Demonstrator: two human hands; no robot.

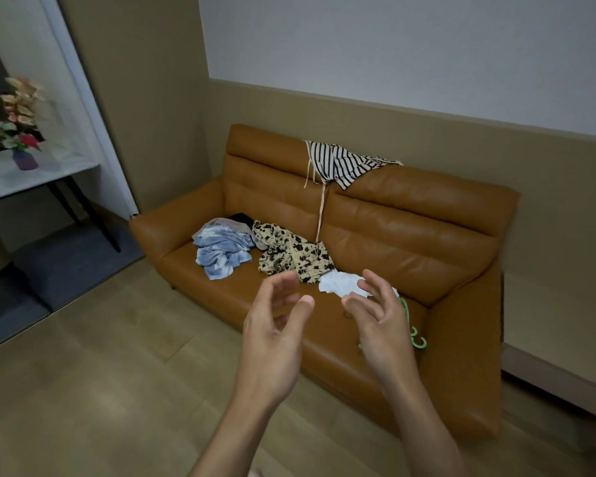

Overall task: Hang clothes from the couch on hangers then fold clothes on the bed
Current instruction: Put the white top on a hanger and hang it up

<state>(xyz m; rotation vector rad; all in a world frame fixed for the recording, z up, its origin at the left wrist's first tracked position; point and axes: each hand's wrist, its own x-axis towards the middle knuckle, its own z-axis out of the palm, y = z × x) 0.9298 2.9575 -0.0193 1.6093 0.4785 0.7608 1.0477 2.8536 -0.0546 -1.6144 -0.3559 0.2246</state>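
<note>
Clothes [291, 254]: how far along?
— Nothing hung, by my judgement. A blue-white top [221, 251], a floral piece [279, 242] and a white piece [338, 285] lie on the couch [410, 228] seat. A striped top [344, 163] drapes its backrest. Green hangers [416, 337] lie beside the white piece.
— Your hands?
— My left hand [276, 325] and right hand [379, 318] hover before the seat, fingers [375, 284] apart, holding nothing. Bed not in view; folding is all left to do.

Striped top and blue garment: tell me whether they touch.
Apart. Head view: striped top drapes over the couch backrest; blue garment lies on the seat, leather between.
</note>
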